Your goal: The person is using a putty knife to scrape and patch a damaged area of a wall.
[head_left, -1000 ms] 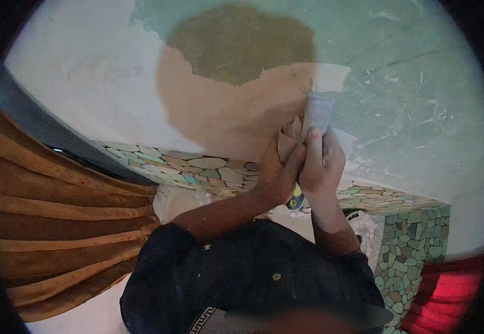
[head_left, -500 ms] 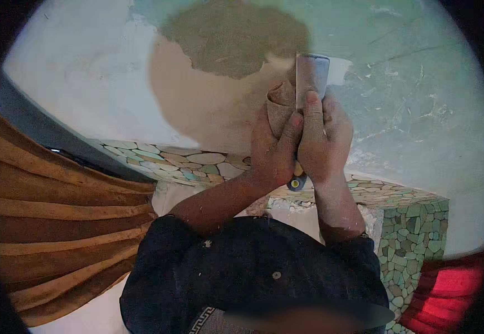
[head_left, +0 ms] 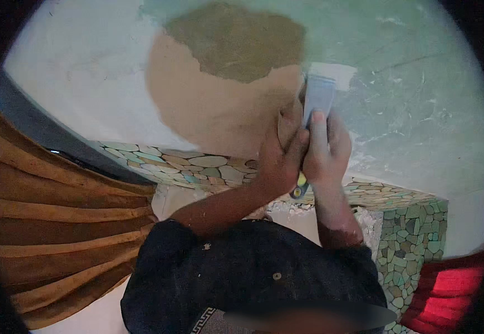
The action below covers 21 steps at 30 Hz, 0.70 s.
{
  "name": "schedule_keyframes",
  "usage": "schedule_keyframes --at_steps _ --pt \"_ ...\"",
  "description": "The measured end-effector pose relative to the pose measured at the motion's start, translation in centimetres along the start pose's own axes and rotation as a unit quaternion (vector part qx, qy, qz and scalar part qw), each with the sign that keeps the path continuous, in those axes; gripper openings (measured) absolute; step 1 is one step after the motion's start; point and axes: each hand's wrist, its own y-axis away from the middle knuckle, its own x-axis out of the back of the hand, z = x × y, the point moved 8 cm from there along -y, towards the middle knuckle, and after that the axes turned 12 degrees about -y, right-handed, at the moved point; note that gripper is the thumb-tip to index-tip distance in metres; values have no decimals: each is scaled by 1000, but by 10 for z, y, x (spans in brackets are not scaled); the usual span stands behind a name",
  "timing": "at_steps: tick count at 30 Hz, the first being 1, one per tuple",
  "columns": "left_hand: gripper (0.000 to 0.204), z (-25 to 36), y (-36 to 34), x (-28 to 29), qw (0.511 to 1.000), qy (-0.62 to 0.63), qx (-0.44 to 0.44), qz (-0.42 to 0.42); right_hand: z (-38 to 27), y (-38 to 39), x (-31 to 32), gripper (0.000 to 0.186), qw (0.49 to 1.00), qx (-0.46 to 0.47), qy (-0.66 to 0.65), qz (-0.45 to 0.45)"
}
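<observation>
Scraper (head_left: 318,99) in front, two hands stood close together before a green and white wall (head_left: 409,133). On the left, the left hand (head_left: 279,161) was wrapped around a bent brown sheet (head_left: 288,125) (it looked like sandpaper). If that hold got loose, the sheet could have slipped out. Next came the scraper, wide end up, with the left thumb just beside it; a sudden twist could have nicked that thumb. On the right, the right hand (head_left: 327,153) was clamped on the scraper, its thumb pressed flat. If that hand tipped, a sharp corner could have scratched the wall; I could not tell if it touched. Half a second before, the sheet and the scraper were both higher up in the view. Now the scraper sat lower and leaned to the right, and the white patch (head_left: 344,76) showed above it.
</observation>
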Motion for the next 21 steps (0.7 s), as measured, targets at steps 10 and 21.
schedule_keyframes --at_steps 10,21 --pt "46 25 -17 7 999 30 -4 -38 -10 -13 -6 28 998 7 -55 -2" --pt "46 23 -13 4 998 38 -19 -41 5 -7 0 26 996 -8 -87 26"
